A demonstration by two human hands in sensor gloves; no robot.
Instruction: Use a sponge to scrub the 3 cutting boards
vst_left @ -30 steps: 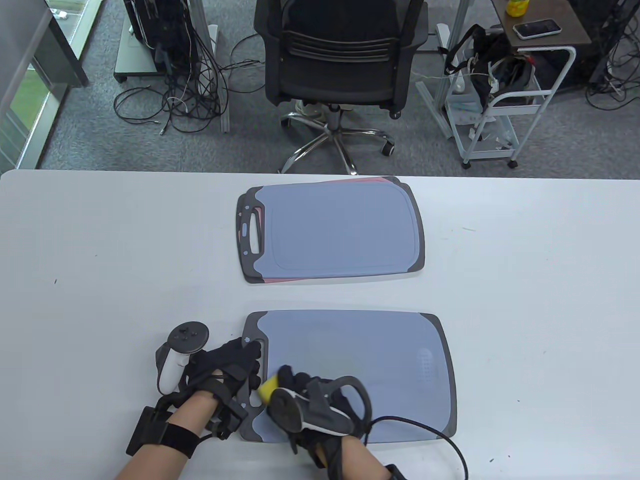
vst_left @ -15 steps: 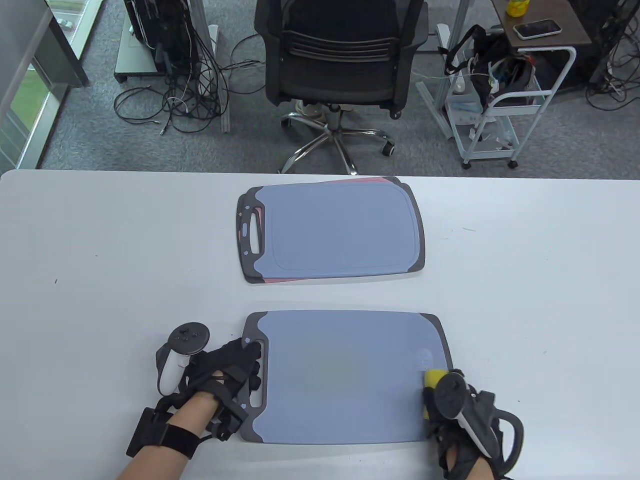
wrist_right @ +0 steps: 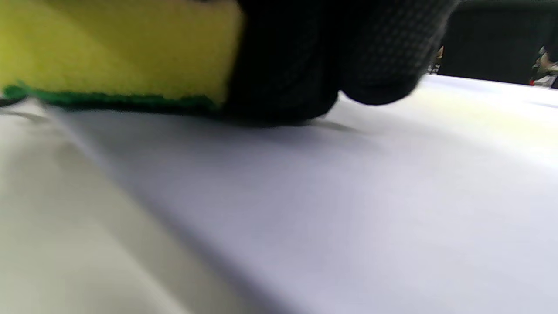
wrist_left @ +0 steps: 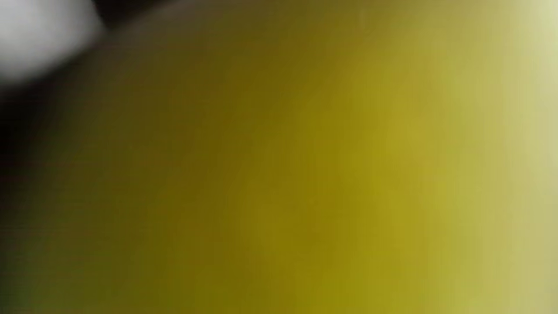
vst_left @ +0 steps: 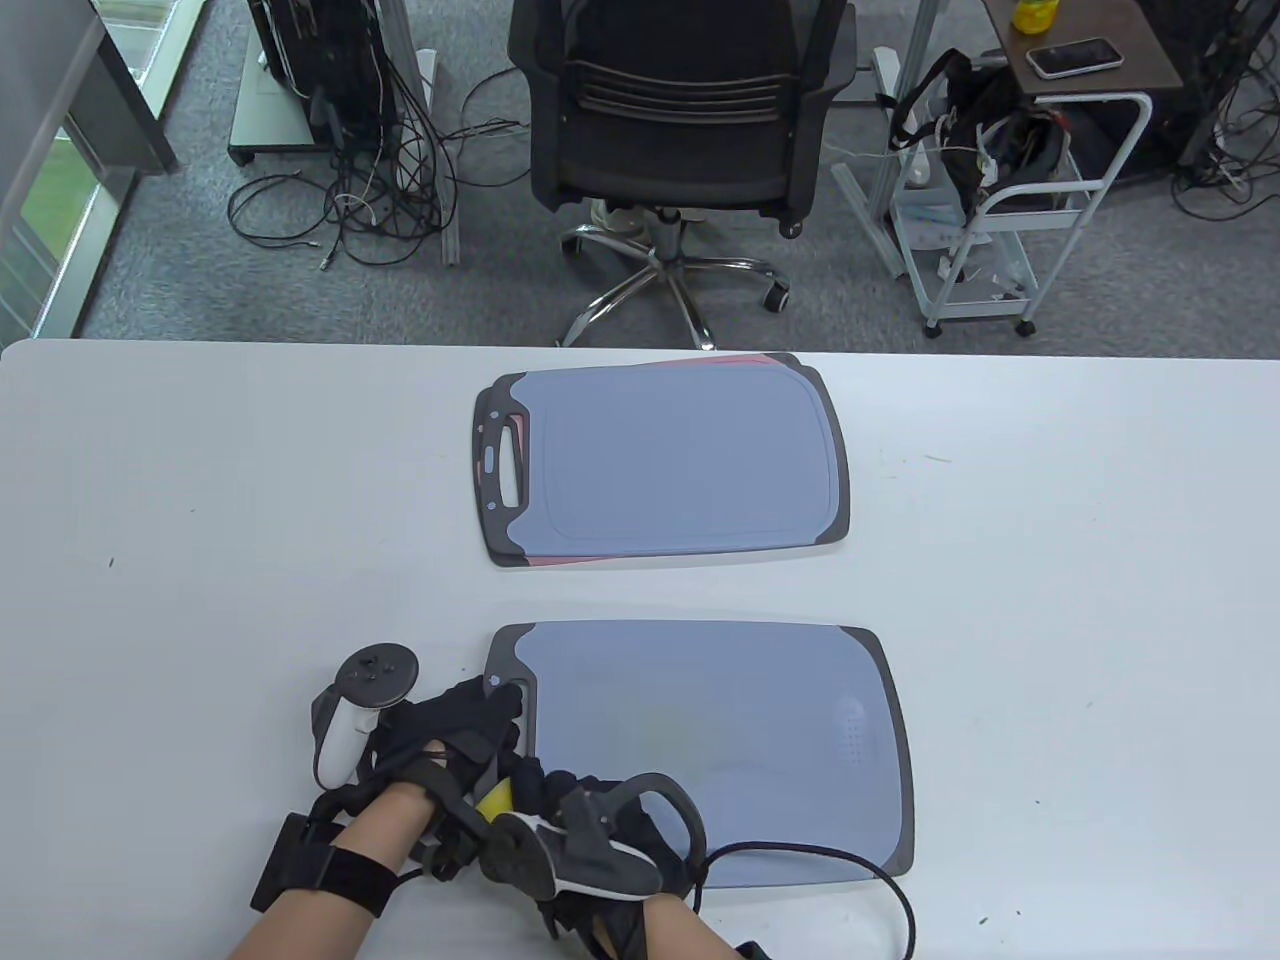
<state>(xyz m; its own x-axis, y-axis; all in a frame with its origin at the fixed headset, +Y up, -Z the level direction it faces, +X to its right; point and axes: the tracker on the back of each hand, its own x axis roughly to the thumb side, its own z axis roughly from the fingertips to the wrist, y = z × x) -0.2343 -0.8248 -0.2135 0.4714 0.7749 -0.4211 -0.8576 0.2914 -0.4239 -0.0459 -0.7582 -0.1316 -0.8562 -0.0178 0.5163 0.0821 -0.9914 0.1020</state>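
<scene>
Sponge (vst_left: 495, 799), yellow over green, gripped in my right hand (vst_left: 580, 820) on near board's (vst_left: 720, 740) left end, white table (vst_left: 150, 500); left hand (vst_left: 450, 735) flat on handle.

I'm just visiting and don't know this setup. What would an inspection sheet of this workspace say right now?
Surface: white table, a few small specks on it.
Job's things: near cutting board lies flat by the table's front edge; far cutting board sits on a pinkish board that only peeks out. Yellow sponge, green side down, at the near board's left end.
Clutter: nothing seen on the table.
Hands: left hand rests on the near board's handle end; right hand grips the sponge.
Cables: a black cable runs from the right wrist across the near board's corner.
Surroundings: office chair, tangled floor cables, white cart.
</scene>
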